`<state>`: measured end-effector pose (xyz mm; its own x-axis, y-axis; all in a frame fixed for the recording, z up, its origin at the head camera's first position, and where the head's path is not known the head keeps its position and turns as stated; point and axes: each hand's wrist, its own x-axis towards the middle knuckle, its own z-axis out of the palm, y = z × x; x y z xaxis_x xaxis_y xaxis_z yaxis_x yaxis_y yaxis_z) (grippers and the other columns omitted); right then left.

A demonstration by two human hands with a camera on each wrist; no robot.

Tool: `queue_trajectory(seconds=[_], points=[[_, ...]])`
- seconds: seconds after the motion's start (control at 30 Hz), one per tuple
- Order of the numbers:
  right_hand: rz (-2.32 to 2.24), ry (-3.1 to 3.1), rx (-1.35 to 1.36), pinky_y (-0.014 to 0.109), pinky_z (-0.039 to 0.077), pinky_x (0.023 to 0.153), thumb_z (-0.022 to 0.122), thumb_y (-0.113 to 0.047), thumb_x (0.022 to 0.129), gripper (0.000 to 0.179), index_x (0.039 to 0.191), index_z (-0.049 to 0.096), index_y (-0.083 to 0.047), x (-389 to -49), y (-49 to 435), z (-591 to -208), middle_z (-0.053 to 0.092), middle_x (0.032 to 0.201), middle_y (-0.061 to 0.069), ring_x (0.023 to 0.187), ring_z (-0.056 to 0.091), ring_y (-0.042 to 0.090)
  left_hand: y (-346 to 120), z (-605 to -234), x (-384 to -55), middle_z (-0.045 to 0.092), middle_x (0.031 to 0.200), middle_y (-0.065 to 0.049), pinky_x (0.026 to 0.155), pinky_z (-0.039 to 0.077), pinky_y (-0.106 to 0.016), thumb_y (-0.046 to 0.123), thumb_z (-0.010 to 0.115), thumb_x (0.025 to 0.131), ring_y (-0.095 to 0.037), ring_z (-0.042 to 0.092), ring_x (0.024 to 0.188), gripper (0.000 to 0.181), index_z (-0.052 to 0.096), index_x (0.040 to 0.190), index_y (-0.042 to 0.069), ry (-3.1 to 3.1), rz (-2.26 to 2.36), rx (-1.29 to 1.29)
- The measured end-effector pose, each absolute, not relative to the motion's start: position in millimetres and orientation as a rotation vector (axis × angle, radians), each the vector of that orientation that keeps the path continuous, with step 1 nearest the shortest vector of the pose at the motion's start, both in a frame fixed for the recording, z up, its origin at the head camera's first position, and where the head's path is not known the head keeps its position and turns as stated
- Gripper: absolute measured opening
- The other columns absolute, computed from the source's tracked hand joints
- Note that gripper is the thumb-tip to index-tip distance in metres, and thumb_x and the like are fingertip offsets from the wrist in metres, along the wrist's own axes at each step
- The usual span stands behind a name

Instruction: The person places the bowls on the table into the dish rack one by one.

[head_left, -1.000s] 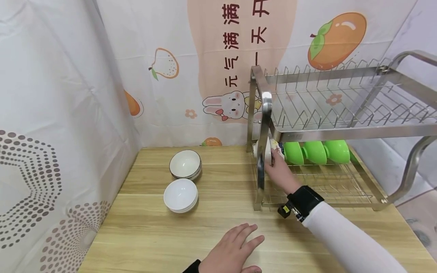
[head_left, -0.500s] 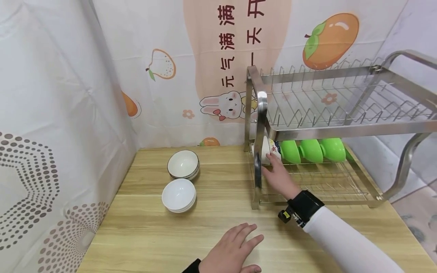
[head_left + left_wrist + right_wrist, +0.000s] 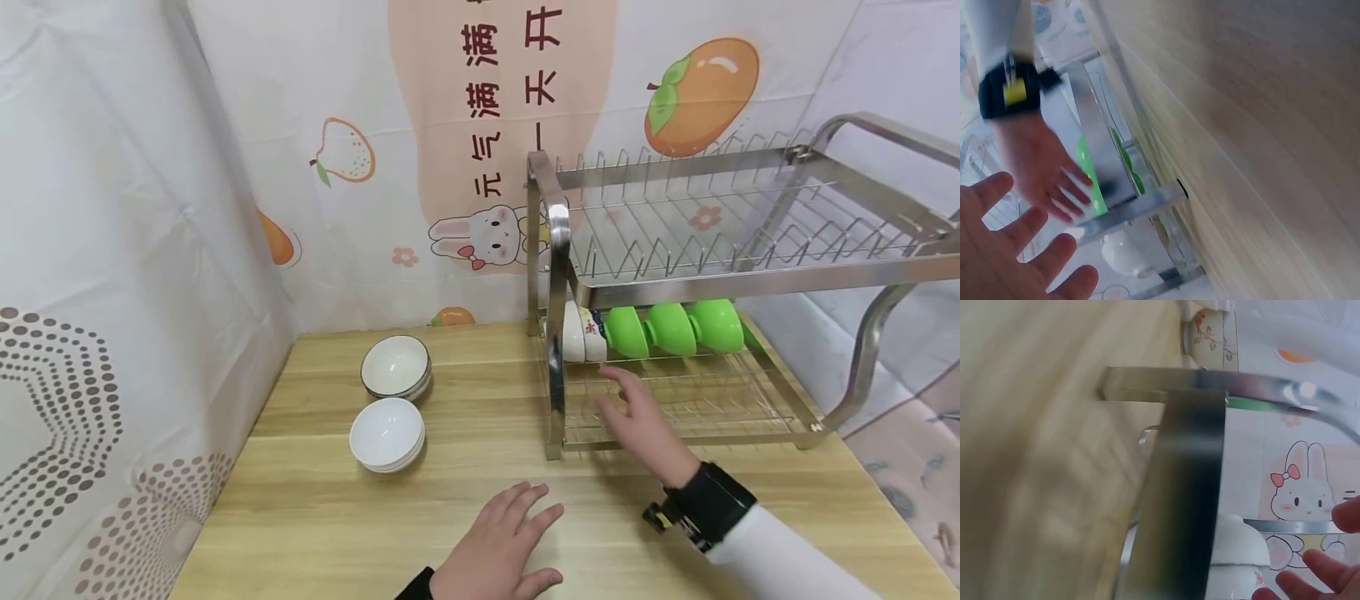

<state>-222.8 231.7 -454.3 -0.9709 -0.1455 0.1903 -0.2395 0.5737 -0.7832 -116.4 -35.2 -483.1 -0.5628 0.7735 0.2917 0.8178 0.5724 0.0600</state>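
Observation:
On the rack's lower shelf a white bowl (image 3: 573, 333) stands on its side at the left end. Beside it is a white bowl with a floral pattern (image 3: 593, 335), then a row of green bowls (image 3: 671, 330). My right hand (image 3: 643, 425) hovers in front of this shelf, fingers spread and holding nothing. Over the table's near part, my left hand (image 3: 498, 546) has its fingers extended and touches no bowl. Left of the rack stand a stack of white bowls (image 3: 387, 434) and a stack of dark-rimmed bowls (image 3: 396, 367), upright on the table.
The two-tier metal dish rack (image 3: 557, 333) fills the right side, its upper wire tier (image 3: 697, 225) overhanging the lower one. A wooden table (image 3: 315, 517) lies beneath everything. Printed curtains (image 3: 300, 75) hang behind and at the left.
My right hand has let go of the white bowl on the lower shelf and drawn back toward me. The left hand stays nearly where it was. The head view has shifted slightly right.

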Motion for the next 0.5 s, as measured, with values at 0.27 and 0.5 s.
queue_trajectory(seconds=[0.27, 0.5], points=[[0.990, -2.828, 0.385, 0.067, 0.033, 0.098, 0.064, -0.032, 0.094, 0.064, 0.142, 0.040, 0.002, -151.3, 260.0, -467.0, 0.040, 0.142, 0.026, 0.126, 0.036, 0.042, -46.1, -485.6, -118.6, 0.034, 0.148, -0.012, 0.102, 0.038, -0.053, 0.052, 0.055, 0.094, -0.030, 0.026, 0.134, 0.068, 0.036, 0.147, 0.015, -2.733, -0.310, -1.150], [0.624, -2.684, 0.539, 0.056, 0.032, 0.101, 0.077, -0.040, 0.077, 0.069, 0.130, 0.056, 0.000, -112.1, 272.6, -480.1, 0.055, 0.130, 0.018, 0.120, 0.044, 0.035, -53.0, -485.7, -120.3, 0.032, 0.149, -0.012, 0.105, 0.033, -0.054, 0.051, 0.055, 0.093, -0.030, 0.022, 0.136, 0.066, 0.038, 0.145, 0.014, -2.786, -0.330, -1.045]])
